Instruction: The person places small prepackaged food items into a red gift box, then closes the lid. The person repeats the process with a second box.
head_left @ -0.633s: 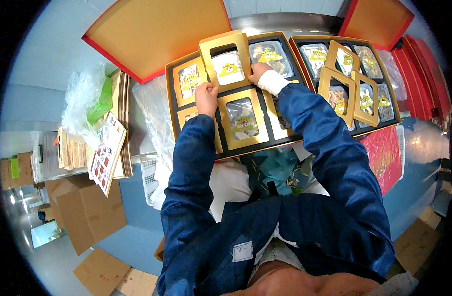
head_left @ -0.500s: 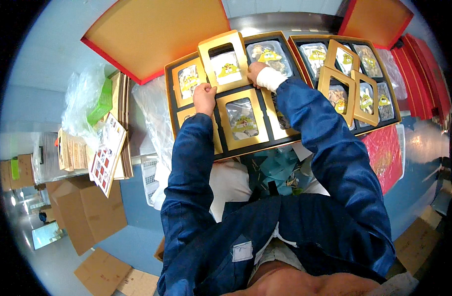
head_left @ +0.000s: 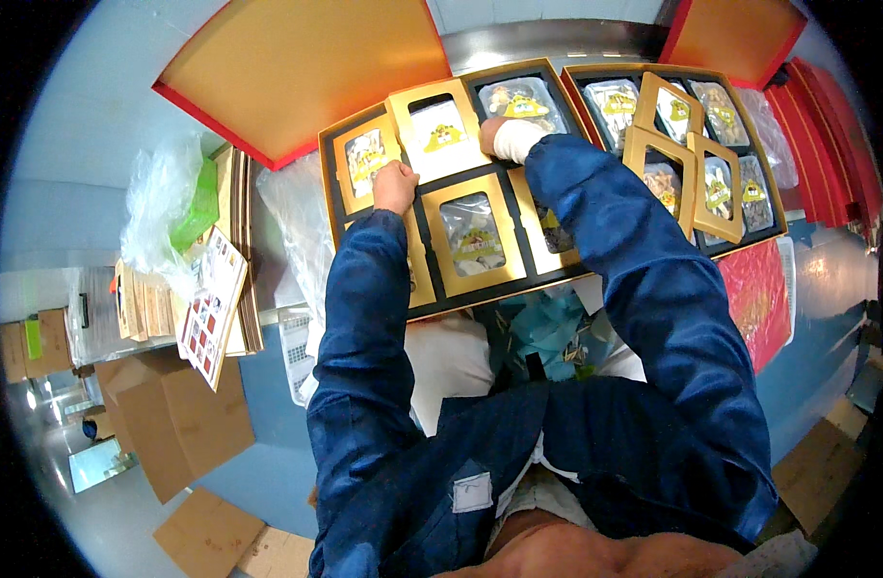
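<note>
A gold cardboard window frame [head_left: 447, 166] lies over a clear pack with a yellow-green label, in the back middle compartment of an open gift box [head_left: 499, 287]. My left hand [head_left: 396, 187] pinches at its near left corner. At its right edge my right hand [head_left: 493, 138] is curled, its fingertips partly hidden. Other gold frames cover the back left pack [head_left: 366, 162] and the front middle pack [head_left: 474, 234]. The back right pack [head_left: 522, 104] shows no frame over it. My right forearm partly hides the front right frame [head_left: 547, 231].
A second open box [head_left: 697, 77] stands at the right with several loose gold frames [head_left: 716, 188] on its packs. Raised red-edged lids [head_left: 306, 72] stand behind. At the left are plastic bags [head_left: 162, 202], a printed sheet [head_left: 211, 310] and cardboard [head_left: 186, 414]. Red boxes [head_left: 815, 135] are stacked far right.
The gold frame has gone down from a raised, tilted position into its compartment. Both hands have lowered slightly with it and stay at its edges.
</note>
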A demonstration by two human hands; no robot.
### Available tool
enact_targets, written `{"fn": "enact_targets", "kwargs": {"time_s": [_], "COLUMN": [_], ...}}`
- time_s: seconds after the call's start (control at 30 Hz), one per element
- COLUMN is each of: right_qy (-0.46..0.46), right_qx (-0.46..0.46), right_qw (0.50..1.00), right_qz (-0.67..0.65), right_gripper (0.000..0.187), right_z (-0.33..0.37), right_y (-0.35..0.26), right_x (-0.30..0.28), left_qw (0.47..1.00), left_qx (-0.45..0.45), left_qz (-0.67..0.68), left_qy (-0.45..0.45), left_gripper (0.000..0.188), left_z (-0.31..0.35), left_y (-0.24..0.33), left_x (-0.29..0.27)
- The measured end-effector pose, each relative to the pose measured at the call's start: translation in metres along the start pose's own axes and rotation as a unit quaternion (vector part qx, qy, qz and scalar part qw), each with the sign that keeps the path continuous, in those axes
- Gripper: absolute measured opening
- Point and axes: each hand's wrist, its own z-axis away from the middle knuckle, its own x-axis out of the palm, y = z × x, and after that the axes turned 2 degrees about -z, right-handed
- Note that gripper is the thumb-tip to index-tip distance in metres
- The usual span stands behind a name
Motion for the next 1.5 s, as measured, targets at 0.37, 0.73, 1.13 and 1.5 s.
{"fn": "enact_targets", "kwargs": {"time_s": [0.37, 0.73, 1.13, 1.5], "right_qy": [-0.006, 0.175, 0.082, 0.051], "right_qx": [0.009, 0.020, -0.068, -0.086], "right_qw": [0.996, 0.960, 0.980, 0.977], "right_qz": [-0.091, -0.219, -0.169, -0.188], "right_gripper": [0.046, 0.069, 0.066, 0.073], "right_z": [0.021, -0.006, -0.050, -0.067], "right_y": [-0.015, -0.019, -0.015, 0.005], "right_x": [-0.026, -0.042, -0.075, -0.067], "left_qw": [0.997, 0.990, 0.996, 0.997], "left_qx": [0.037, -0.052, 0.064, 0.053], "left_qz": [-0.065, 0.118, 0.023, 0.009], "left_qy": [0.015, -0.056, -0.056, -0.060], "left_gripper": [0.024, 0.019, 0.069, 0.065], "left_z": [-0.035, -0.056, -0.107, -0.120], "left_y": [-0.020, -0.020, -0.001, 0.014], "left_x": [-0.003, -0.018, -0.031, -0.023]}}
